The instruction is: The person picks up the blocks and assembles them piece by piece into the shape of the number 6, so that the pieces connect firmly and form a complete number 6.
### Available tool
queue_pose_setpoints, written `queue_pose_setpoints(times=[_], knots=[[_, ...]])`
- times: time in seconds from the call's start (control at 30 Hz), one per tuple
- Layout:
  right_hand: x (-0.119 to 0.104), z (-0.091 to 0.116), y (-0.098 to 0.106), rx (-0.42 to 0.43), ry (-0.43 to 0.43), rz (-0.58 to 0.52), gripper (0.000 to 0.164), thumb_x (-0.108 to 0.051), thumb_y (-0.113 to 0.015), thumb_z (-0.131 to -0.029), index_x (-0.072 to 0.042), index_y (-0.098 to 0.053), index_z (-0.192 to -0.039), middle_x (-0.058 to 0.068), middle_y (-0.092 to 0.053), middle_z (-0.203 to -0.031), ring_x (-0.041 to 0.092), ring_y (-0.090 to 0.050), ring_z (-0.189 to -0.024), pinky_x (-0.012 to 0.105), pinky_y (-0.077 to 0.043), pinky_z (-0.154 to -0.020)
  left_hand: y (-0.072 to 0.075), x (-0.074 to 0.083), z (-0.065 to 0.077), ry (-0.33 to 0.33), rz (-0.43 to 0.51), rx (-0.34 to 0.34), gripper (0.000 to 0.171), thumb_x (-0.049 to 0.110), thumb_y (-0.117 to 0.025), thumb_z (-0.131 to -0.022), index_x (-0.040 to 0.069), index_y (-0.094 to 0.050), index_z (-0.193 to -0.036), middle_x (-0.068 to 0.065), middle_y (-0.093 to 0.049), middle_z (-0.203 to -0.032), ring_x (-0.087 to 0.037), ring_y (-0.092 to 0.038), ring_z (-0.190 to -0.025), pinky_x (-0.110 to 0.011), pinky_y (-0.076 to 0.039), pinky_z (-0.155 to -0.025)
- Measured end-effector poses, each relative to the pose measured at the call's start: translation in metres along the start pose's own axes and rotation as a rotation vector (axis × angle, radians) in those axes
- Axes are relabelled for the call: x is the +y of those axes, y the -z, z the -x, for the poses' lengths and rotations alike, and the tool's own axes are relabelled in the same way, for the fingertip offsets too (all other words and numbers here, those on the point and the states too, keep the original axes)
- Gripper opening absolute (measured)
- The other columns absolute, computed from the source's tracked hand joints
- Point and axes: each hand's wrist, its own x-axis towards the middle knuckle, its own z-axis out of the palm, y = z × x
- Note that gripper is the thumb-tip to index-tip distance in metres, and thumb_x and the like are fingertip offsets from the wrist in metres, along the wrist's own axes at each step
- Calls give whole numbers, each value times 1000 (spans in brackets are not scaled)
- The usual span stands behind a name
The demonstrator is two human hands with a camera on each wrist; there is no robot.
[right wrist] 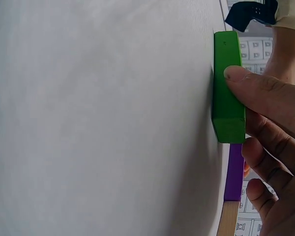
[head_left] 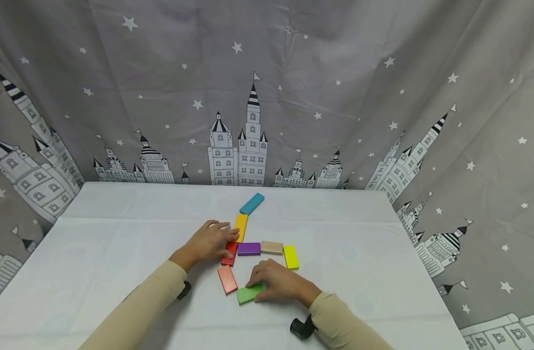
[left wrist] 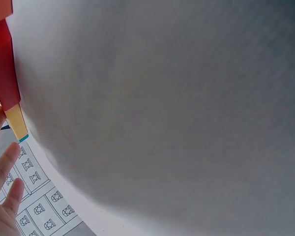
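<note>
In the head view my right hand [head_left: 282, 282] pinches a green block [head_left: 246, 294] between thumb and fingers, and the block's left end lies close to a salmon-pink block [head_left: 227, 280]. The right wrist view shows the thumb along one face of that green block [right wrist: 227, 93]. My left hand [head_left: 207, 243] lies over the left side of a red block [head_left: 230, 253] and an orange-yellow block [head_left: 241, 224], its fingers spread and fairly straight. Its thumb appears to touch the red one. A purple block [head_left: 249, 249] extends rightward from the red block.
A blue block [head_left: 252, 203] continues the line beyond the orange-yellow one. Right of the purple block lie a plain wooden block [head_left: 272, 248] and a bright yellow block [head_left: 291, 257]. All rest on a white table [head_left: 359, 233], with a grey castle-print curtain [head_left: 315, 63] behind it.
</note>
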Motion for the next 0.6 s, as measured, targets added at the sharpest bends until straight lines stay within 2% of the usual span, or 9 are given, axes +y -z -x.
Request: queue_pose_setpoints(times=[0.6], knots=[[-2,-5,-5,4,-13,-5,32,-31,-78,-82,-21,-74,-112,-17,-64,-98,-3,-52,-93,16,-39,-89,0,0,0,7,-10,-7,64,41,-75,-79,12,-59,-133,-3,-55,-139,-32,-43,-133,-55,-30,-108]])
